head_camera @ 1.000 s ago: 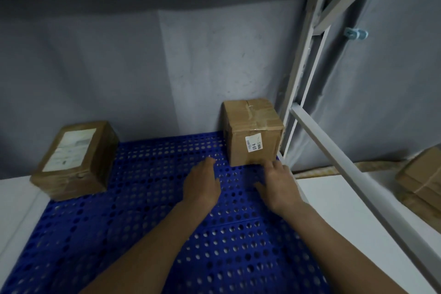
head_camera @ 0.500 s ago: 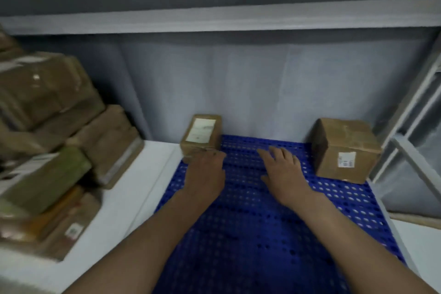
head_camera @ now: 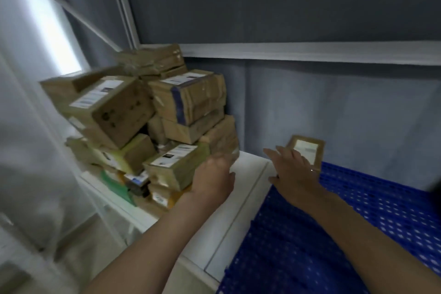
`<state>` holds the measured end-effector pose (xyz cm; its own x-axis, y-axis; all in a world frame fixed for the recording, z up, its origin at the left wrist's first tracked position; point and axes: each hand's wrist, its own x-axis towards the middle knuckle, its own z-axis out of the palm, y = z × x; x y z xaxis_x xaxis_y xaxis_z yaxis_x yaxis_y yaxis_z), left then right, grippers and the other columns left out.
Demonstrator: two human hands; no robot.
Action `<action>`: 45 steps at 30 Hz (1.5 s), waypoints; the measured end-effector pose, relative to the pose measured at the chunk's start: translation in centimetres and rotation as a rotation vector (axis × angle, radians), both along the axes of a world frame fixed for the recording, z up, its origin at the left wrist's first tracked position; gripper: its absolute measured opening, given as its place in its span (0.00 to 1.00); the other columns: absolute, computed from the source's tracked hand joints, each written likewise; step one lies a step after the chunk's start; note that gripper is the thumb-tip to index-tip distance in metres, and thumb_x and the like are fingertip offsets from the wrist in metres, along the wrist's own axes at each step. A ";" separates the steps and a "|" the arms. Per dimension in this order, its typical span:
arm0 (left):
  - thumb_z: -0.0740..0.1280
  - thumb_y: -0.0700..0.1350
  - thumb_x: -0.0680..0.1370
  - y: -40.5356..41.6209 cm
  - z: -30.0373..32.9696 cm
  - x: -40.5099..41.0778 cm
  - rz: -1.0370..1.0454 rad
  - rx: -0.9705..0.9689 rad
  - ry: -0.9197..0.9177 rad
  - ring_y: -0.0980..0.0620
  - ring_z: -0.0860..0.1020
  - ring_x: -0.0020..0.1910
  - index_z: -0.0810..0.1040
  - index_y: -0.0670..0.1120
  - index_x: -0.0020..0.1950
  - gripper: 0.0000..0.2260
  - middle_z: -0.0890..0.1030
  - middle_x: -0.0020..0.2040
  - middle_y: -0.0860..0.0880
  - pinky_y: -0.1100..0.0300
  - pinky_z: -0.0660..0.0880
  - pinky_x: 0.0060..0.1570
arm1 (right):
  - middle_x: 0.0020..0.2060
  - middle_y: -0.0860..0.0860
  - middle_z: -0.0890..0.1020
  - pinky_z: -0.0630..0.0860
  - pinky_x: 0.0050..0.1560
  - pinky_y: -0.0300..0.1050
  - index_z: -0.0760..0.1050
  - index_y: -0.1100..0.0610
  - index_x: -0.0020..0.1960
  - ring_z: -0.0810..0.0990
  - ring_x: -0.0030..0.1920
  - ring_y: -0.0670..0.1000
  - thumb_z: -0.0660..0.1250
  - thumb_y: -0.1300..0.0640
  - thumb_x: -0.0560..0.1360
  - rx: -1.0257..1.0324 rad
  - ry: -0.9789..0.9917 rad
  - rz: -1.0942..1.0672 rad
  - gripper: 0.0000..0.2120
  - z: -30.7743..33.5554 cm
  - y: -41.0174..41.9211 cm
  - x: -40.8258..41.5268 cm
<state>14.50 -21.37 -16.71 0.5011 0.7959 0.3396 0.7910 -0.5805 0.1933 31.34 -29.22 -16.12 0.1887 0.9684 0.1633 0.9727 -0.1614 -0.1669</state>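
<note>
Cardboard boxes (head_camera: pixel 155 122) are lying heaped in a loose pile on the white shelf (head_camera: pixel 241 210). The left hand (head_camera: pixel 212 179) is reaching to the pile's near edge, fingers relaxed and gripping nothing. The right hand (head_camera: pixel 296 174) is hovering with fingers spread and released, just in front of a small labelled box (head_camera: pixel 307 150) at the back corner of the blue perforated mat (head_camera: pixel 370 222)

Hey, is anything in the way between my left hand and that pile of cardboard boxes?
Nothing visible. The left hand is at the lower right edge of the pile of cardboard boxes on the white shelf; blur hides whether it touches.
</note>
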 end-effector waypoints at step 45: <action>0.71 0.40 0.73 23.2 8.7 -11.7 0.019 -0.635 -0.771 0.44 0.62 0.73 0.49 0.52 0.79 0.42 0.62 0.74 0.46 0.46 0.62 0.71 | 0.64 0.51 0.72 0.68 0.59 0.42 0.54 0.52 0.75 0.69 0.57 0.45 0.70 0.62 0.74 0.412 0.998 -0.170 0.36 7.6 20.8 -18.3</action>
<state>2.83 1.85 -8.02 0.3081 0.9483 0.0755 0.3269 -0.1801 0.9277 12.99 -8.37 -8.57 0.5418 0.8235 0.1681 0.3398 -0.0316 -0.9400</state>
